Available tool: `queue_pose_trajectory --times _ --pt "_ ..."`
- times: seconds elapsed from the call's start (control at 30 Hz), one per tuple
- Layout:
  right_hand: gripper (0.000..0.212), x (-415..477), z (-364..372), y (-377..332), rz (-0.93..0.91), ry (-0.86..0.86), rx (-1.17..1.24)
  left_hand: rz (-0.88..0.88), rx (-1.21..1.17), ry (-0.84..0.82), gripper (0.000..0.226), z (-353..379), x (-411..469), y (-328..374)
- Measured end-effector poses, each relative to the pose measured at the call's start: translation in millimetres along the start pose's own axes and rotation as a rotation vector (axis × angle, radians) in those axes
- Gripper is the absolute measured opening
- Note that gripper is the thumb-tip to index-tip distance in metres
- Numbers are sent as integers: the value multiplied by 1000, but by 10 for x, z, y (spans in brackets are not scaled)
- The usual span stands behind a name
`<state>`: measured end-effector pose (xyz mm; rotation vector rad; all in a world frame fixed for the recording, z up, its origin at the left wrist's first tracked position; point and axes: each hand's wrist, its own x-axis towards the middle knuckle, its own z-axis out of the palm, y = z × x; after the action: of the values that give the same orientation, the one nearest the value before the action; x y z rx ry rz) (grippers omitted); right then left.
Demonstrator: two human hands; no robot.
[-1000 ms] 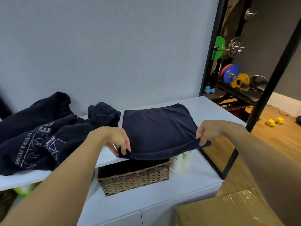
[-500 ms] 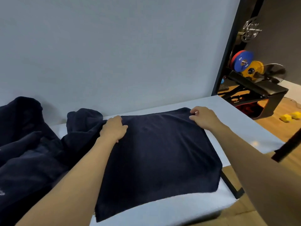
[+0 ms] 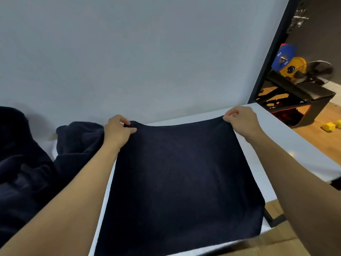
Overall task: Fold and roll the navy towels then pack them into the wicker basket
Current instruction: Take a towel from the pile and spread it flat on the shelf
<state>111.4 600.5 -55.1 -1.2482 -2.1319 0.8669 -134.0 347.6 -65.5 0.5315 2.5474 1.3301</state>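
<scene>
A navy towel (image 3: 180,183) lies spread over the white tabletop (image 3: 287,146), reaching from the far edge toward me. My left hand (image 3: 119,131) pinches its far left corner. The far right corner is pinched by my right hand (image 3: 241,120). The far edge sags slightly between the two hands, a little raised off the table. The wicker basket is not in view.
A heap of more navy towels (image 3: 27,163) covers the table's left side, touching my left forearm. A grey wall stands right behind the table. At the right are a black post (image 3: 267,58), a weight bench with coloured plates (image 3: 295,78) and yellow dumbbells (image 3: 330,126) on the wooden floor.
Both hands left the near edge and moved to the towel's far corners, now pinching and slightly lifting them. The view came closer; the basket below dropped out of sight.
</scene>
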Motion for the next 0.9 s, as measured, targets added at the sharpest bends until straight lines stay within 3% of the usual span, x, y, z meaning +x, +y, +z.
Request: queue_pose_trajectory --times 0.1,0.17,0.33,0.5,0.57,0.7,0.9 --pt "32 -4 81 72 66 -85 -20 -88 -132 -15 45 49 -3 -36" --pt "29 3 131 96 57 -157 -109 -105 -136 0 30 47 -5 -36" --pt "22 49 164 -10 -22 20 -92 -65 -267 -38 17 22 37 -35" --pt "22 53 285 15 12 -164 -172 -33 -2 -166 31 69 144 -61" --pt "16 61 271 -37 10 -160 -163 -79 18 -208 32 40 188 -35" --pt "19 69 102 -290 -23 -38 100 -62 -189 -251 27 -144 152 216" --pt "27 -3 -586 -1119 -173 145 627 212 -632 -80 14 -782 -62 1026"
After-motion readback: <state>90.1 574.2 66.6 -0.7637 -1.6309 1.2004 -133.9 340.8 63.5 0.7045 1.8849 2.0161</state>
